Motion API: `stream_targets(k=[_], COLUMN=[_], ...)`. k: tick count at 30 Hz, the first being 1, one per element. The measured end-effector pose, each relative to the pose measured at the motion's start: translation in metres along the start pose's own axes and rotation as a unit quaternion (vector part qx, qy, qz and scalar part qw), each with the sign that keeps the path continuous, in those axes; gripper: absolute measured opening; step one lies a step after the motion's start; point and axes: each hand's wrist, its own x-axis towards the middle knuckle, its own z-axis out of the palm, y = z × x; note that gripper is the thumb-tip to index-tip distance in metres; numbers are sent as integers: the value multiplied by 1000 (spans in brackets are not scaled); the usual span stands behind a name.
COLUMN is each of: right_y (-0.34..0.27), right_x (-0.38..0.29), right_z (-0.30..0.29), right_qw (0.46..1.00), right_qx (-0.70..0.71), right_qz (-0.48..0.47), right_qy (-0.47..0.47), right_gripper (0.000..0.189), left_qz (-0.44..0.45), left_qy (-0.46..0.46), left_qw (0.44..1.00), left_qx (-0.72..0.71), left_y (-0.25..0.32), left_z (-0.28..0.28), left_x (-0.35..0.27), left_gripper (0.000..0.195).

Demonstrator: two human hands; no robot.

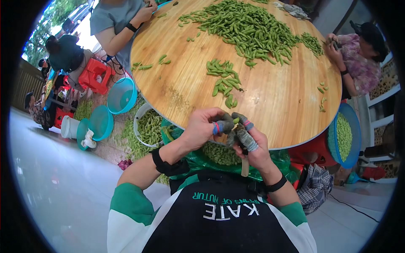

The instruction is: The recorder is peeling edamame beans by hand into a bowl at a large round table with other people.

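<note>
At the near edge of the round wooden table (190, 85), both my hands meet, with worn fabric covers on several fingers. A green soybean pod (236, 120) is pinched between the fingertips of my left hand (210, 126). My right hand (253, 139) touches the pod's other side and is closed around a tool with a pale handle (245, 167); its working end is hidden. A short trail of pods (224, 79) lies just beyond my hands, and a large heap of pods (250, 28) covers the far part. Shelled beans (221, 153) lie in green plastic below my hands.
A person (117, 28) stands at the table's left, another (357, 60) at its right. Left of me are a white bucket of pods or husks (148, 126), turquoise basins (122, 95) and a red stool (95, 76). A blue basin of beans (345, 136) stands at the right.
</note>
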Motion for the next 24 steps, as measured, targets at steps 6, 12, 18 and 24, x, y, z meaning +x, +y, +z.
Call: stream_targets(k=[6,12,18,24], right_y=[2,-6,0,-1], right_x=[3,7,6,3], right_z=[-1,-1,-9,-12], right_qw=[998,997,994,986], right_qx=[62,66,100,164], right_qz=[-13,-38,-32,-1], right_qy=[-6,-6,-11,-23], right_gripper=[42,40,37,36], left_qz=[71,78,-14,-84], left_qy=[-11,-17,-110,-159], left_qw=[997,995,981,953], left_qx=[29,57,-161,-243], left_y=[1,7,-8,-7], left_z=[2,4,-6,-5], left_x=[3,8,23,24], left_gripper=[19,17,19,19])
